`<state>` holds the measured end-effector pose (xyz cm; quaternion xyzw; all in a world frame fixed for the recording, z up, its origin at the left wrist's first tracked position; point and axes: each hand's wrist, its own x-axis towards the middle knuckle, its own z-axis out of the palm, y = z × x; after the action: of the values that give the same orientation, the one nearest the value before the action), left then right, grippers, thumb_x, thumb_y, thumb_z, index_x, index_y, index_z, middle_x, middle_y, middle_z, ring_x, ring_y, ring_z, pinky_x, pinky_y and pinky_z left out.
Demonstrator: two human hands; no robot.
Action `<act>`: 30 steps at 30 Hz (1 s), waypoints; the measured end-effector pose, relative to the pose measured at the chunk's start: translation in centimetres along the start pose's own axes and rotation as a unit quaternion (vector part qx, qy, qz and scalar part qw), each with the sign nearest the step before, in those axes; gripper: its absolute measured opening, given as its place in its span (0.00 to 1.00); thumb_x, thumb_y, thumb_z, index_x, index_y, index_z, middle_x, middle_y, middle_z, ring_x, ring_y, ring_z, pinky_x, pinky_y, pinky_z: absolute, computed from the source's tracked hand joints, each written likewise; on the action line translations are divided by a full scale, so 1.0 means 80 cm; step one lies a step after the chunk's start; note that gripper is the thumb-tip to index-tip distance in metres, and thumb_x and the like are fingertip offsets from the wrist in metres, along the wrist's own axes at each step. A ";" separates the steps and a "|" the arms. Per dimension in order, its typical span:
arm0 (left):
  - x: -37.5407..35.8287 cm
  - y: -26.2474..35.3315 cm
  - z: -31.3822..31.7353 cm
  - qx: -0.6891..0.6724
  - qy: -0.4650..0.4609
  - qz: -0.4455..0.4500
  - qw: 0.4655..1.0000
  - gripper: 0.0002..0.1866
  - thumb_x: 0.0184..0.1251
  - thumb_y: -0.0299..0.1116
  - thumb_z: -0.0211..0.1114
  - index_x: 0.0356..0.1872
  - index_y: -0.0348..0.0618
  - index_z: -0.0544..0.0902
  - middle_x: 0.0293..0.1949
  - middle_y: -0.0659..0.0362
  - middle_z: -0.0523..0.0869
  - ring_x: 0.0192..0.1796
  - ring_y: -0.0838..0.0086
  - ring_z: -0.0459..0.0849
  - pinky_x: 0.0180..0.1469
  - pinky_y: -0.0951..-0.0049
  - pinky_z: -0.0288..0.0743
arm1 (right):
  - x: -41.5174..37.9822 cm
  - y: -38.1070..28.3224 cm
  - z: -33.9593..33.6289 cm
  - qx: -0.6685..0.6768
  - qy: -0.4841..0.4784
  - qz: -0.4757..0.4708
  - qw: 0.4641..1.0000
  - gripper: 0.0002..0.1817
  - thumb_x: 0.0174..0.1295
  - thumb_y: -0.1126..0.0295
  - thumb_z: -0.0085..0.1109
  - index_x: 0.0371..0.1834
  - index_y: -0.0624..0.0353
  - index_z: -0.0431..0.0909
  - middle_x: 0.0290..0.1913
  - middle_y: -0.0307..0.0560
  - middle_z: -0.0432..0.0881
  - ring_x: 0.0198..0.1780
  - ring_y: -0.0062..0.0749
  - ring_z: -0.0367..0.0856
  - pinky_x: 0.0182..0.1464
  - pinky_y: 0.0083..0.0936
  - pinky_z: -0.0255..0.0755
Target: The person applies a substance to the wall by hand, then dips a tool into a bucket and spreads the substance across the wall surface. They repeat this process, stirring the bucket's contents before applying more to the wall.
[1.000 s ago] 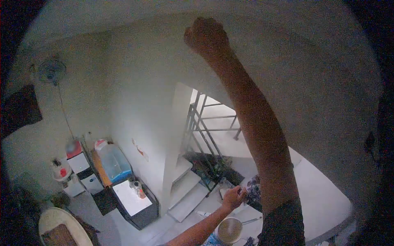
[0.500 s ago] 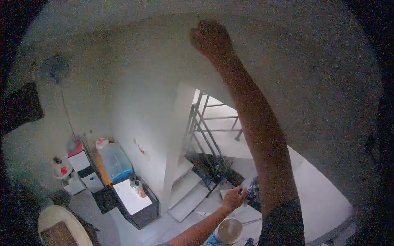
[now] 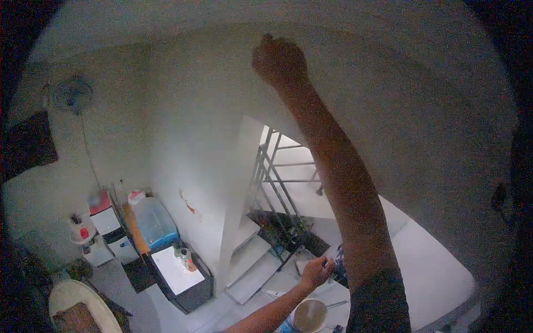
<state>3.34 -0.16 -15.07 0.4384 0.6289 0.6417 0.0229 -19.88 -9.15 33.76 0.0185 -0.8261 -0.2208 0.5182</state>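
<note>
My right hand [image 3: 280, 61] is raised high against the wall [image 3: 194, 83], its fingers curled into a fist at the upper middle. Whatever it may hold is too small and dark to make out. Low down, my left hand [image 3: 318, 272] is held out with its fingers bent together around something I cannot make out. Just below it stands a bucket [image 3: 310, 315] with brownish contents, and a thin stick or handle [image 3: 337, 303] lies at its rim. A dark patterned cloth [image 3: 341, 266] is beside the left hand.
Steps [image 3: 252, 269] and a metal railing [image 3: 277, 180] are in the middle. To their left stand a white-topped cabinet [image 3: 179, 270] with bottles and a clear blue container [image 3: 155, 222]. A fan [image 3: 72, 95] hangs on the left wall. At right is a large white surface [image 3: 427, 266].
My right hand and forearm have shifted slightly left and down along the wall. My left hand has moved a little lower. The view has shifted slightly.
</note>
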 end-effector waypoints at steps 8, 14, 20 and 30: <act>-0.010 -0.011 0.010 0.018 0.009 0.006 1.000 0.26 0.66 0.55 0.53 0.32 0.36 0.78 0.23 0.39 0.80 0.31 0.42 0.82 0.35 0.46 0.73 | -0.109 -0.053 0.058 -0.061 -0.293 -0.087 0.950 0.16 0.60 0.64 0.50 0.38 0.67 0.82 0.36 0.64 0.81 0.37 0.52 0.84 0.43 0.46 0.79; -0.003 0.024 -0.023 -0.011 -0.079 -0.064 0.995 0.24 0.66 0.53 0.56 0.35 0.37 0.79 0.23 0.39 0.81 0.32 0.43 0.82 0.36 0.48 0.74 | -0.069 -0.039 0.031 0.036 -0.079 0.009 0.996 0.12 0.55 0.65 0.56 0.28 0.63 0.82 0.33 0.58 0.82 0.36 0.45 0.85 0.39 0.41 0.80; -0.004 0.008 -0.005 -0.011 -0.028 -0.017 0.999 0.23 0.66 0.51 0.57 0.33 0.37 0.80 0.24 0.39 0.81 0.32 0.43 0.82 0.36 0.48 0.74 | -0.135 -0.027 0.094 -0.020 -0.143 -0.088 0.986 0.09 0.54 0.67 0.56 0.26 0.60 0.83 0.28 0.53 0.80 0.33 0.43 0.85 0.35 0.43 0.80; -0.007 0.014 -0.004 -0.017 -0.037 -0.082 0.996 0.25 0.67 0.51 0.55 0.27 0.35 0.80 0.24 0.38 0.81 0.32 0.42 0.82 0.35 0.47 0.74 | -0.092 -0.018 0.039 -0.031 -0.030 0.003 0.999 0.11 0.56 0.67 0.55 0.26 0.62 0.82 0.29 0.53 0.80 0.33 0.44 0.84 0.33 0.40 0.79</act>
<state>4.06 -0.96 -14.36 0.4081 0.6507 0.6315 0.1064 -19.44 -7.46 25.85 -0.0062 -0.8343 -0.2452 0.4937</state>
